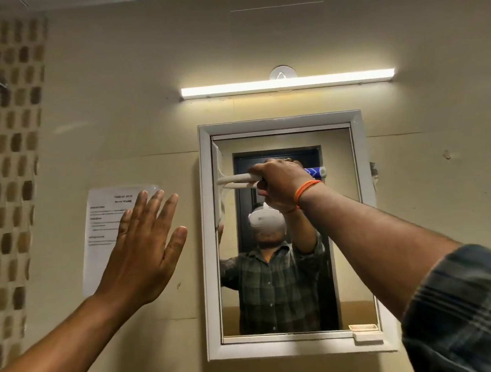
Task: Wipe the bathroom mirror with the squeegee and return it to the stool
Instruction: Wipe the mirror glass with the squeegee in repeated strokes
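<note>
Our right hand (282,183) is wrapped tight around the handle of the squeegee (232,182), right of centre in the frame, with an orange band (308,191) on the wrist and a plaid sleeve (468,309) rolled up at the lower right. The handle runs level, its blue end poking out to the right of our fist. The white blade stands upright at the left end, lying against the glass along the upper left edge of the mirror (349,251), just beside the white frame (280,123).

Our left hand (143,243) is raised at centre left with fingers spread and straight, holding nothing, its palm turned toward the wall (114,108) and partly covering a printed sheet of paper (100,226) stuck there. We cannot tell whether the palm touches the wall.

A lit tube light (287,83) glows above the mirror, and mosaic tiles (5,175) run down the left edge of the frame.
</note>
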